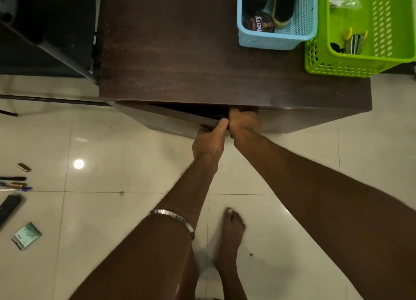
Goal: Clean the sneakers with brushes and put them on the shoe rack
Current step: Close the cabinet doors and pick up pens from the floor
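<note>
Both hands at the front of a dark wooden cabinet, door ajar.
Head view: the left hand (208,142) grips the edge of the left cabinet door (171,121); the right hand (244,124) curls over the neighbouring edge, fingers hidden, seemingly gripping it. On the tabletop (180,52), a shoe brush (282,5) lies in the blue basket (273,39), beside a green basket (351,67). No sneakers in sight.

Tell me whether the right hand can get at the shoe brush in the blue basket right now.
Probably not yet: the right hand grips the cabinet door edge. The brush lies uncovered in the open blue basket.
</note>
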